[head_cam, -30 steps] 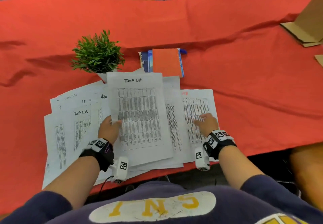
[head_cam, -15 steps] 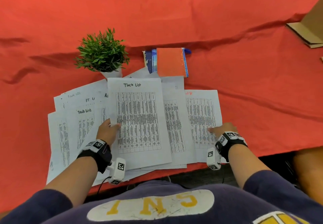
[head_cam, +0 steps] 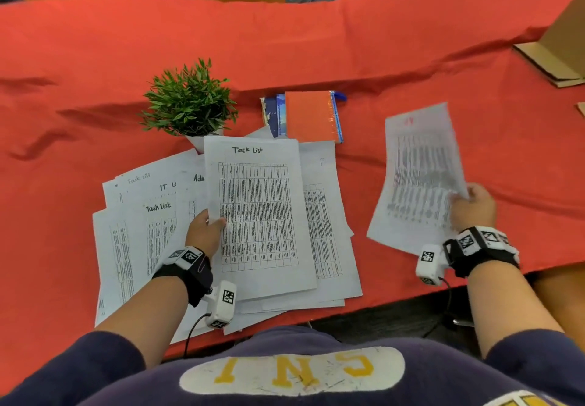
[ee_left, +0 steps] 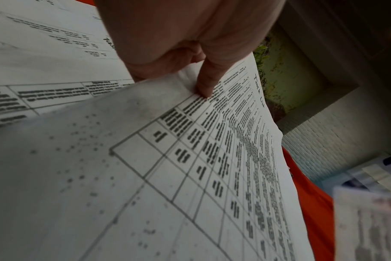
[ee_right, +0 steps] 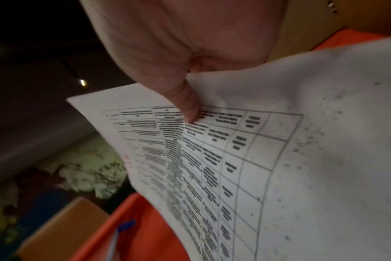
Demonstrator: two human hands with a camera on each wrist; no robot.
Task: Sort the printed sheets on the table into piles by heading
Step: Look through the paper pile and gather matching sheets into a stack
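1. Two hands at work: the right hand (head_cam: 474, 207) pinches a red-headed sheet (head_cam: 418, 177) by its lower right edge, thumb (ee_right: 185, 104) on top, and holds it off the surface (head_cam: 285, 51) toward the right end; its heading is too blurred to read.
2. Left hand (head_cam: 204, 231) grips the left edge of the top "Task List" sheet (head_cam: 258, 215), thumb (ee_left: 209, 79) pressed on the print, the other fingers hidden under the paper.
3. That sheet tops a loose spread of papers (head_cam: 139, 231) at the near edge, headings "Task List", "IT" and "Adm" peeking out.
4. Just behind the spread: a small potted plant (head_cam: 190, 101) and an orange notebook (head_cam: 311, 117) on a blue book (head_cam: 272, 114).
5. Far right edge, a cardboard box (head_cam: 563, 38).
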